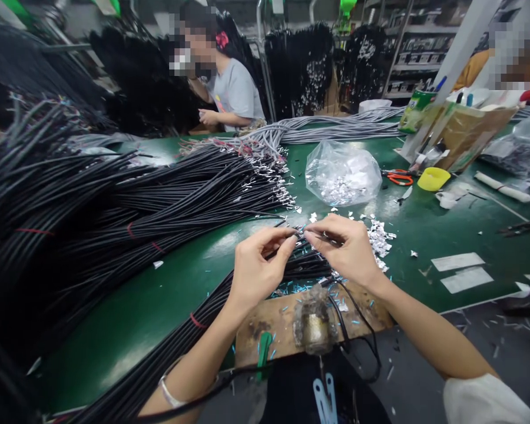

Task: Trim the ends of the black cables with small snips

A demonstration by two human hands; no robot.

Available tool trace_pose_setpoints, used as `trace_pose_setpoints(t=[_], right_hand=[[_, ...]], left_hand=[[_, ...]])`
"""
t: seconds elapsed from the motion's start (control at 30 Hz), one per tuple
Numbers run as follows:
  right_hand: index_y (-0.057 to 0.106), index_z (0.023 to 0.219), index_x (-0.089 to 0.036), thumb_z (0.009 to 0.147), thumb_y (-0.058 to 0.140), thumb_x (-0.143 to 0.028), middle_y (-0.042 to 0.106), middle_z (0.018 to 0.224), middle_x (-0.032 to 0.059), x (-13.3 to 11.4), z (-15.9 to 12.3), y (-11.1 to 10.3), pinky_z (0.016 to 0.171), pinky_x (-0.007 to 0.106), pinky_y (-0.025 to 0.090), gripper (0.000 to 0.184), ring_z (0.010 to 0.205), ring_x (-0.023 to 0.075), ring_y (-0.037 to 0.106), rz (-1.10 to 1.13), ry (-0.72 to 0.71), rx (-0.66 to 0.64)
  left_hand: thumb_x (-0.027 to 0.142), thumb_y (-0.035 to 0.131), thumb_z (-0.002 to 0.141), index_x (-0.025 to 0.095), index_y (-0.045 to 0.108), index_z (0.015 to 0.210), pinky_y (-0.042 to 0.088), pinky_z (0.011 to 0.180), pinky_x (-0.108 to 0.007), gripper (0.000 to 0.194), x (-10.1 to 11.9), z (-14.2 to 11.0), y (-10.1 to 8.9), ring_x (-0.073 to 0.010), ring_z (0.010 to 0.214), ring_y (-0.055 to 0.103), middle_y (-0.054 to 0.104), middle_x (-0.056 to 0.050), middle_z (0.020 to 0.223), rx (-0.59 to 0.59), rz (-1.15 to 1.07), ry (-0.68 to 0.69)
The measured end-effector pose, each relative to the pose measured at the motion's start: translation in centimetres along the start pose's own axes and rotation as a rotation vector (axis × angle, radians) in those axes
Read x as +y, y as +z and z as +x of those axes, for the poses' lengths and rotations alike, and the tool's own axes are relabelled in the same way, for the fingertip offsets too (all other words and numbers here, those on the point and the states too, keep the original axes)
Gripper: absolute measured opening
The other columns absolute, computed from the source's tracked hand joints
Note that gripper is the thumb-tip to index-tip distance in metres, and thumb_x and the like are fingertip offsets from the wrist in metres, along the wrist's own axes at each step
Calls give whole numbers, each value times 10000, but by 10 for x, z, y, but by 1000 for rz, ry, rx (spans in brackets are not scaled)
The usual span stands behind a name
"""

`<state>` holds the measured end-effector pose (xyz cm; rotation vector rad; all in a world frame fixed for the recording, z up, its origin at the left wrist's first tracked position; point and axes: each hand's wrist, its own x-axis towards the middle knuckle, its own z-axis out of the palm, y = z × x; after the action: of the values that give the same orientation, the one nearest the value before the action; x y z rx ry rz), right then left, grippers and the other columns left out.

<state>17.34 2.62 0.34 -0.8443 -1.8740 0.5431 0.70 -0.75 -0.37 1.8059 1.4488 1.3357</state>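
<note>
My left hand (pixel 265 262) is closed in a pinch around the end of a black cable, above the middle of the green table. Fingertip to fingertip with it, my right hand (pixel 342 244) pinches a thin dark piece, mostly hidden by the fingers. Under both hands lies a bundle of black cables (pixel 223 294), bound with a red tie and running back beneath my left forearm. Small blue bits and white scraps (pixel 380 238) are scattered around the hands. Just in front of me, a wooden board (pixel 265 330) carries a crusted metal fixture (pixel 315 327) with black leads.
Large piles of black cables (pixel 181 194) fill the left side. A clear plastic bag (pixel 342 174) of white pieces lies beyond my hands. To the right are orange-handled scissors (pixel 400 176), a yellow tape roll (pixel 433 178) and a cardboard holder (pixel 472 132). Another person (pixel 236 88) sits across the table.
</note>
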Motion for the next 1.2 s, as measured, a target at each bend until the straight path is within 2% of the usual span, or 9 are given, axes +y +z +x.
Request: trace_pose_setpoints(t=[0.1, 0.23, 0.37, 0.53, 0.73, 0.8, 0.9, 1.03, 1.2], right_hand=[[671, 843, -187, 785, 627, -278, 664, 742, 8, -3, -3, 2, 581, 242, 419, 117, 634, 117, 579, -112, -3, 7], [606, 1010, -187, 810, 583, -447, 671, 853, 39, -9, -8, 4, 599, 265, 392, 328, 701, 153, 600, -464, -43, 35], [628, 929, -195, 877, 506, -407, 647, 747, 36, -9, -12, 7, 542, 268, 319, 250, 638, 142, 568, -715, -199, 65], [645, 877, -219, 862, 545, -376, 658, 720, 13, -3, -13, 8, 550, 247, 336, 187, 638, 127, 579, -601, -184, 96], [637, 904, -201, 847, 568, -340, 655, 793, 17, -6, -8, 6, 630, 247, 423, 165, 696, 124, 587, -219, -13, 90], [638, 903, -197, 806, 620, -322, 635, 775, 12, -6, -6, 6, 618, 251, 434, 159, 681, 122, 570, -109, 14, 62], [654, 858, -190, 799, 616, -239, 615, 742, 9, -5, -4, 6, 603, 255, 438, 86, 663, 120, 555, -25, -1, 36], [658, 865, -193, 811, 579, -192, 628, 758, 11, -4, -5, 5, 608, 259, 449, 96, 668, 121, 570, -46, -11, 33], [599, 1053, -208, 797, 614, -358, 651, 888, 42, -9, -10, 3, 682, 289, 455, 297, 769, 161, 598, -317, -67, 59]], left_hand=[[292, 603, 799, 159, 701, 895, 443, 561, -206, 191, 1, -1, 0, -107, 629, 573, 636, -30, 739, 11, 11, 12], [294, 642, 764, 153, 704, 822, 466, 544, -212, 164, 4, -3, 0, -112, 612, 583, 629, -30, 726, 97, -50, -38], [274, 671, 738, 156, 700, 787, 472, 527, -207, 131, 6, -4, 0, -106, 591, 583, 616, -17, 697, 134, -97, -40], [265, 699, 705, 142, 696, 766, 449, 454, -186, 138, 8, -1, -1, -67, 481, 532, 630, -8, 688, 69, -217, -118], [285, 714, 683, 125, 700, 817, 406, 432, -181, 209, 11, 2, -2, -59, 474, 497, 620, -11, 670, 32, -326, -223], [303, 687, 708, 125, 704, 850, 382, 438, -183, 228, 12, 4, -3, -61, 499, 477, 608, -15, 674, -33, -351, -219], [343, 628, 754, 112, 695, 743, 345, 443, -186, 241, 13, 5, -5, -66, 520, 435, 565, -12, 626, -172, -375, -218], [364, 669, 715, 108, 660, 723, 335, 434, -183, 256, 13, 5, -5, -60, 482, 429, 532, 13, 549, -214, -443, -314], [332, 725, 664, 103, 668, 793, 391, 437, -185, 269, 12, 4, -6, -74, 444, 508, 572, 9, 501, -122, -503, -390]])
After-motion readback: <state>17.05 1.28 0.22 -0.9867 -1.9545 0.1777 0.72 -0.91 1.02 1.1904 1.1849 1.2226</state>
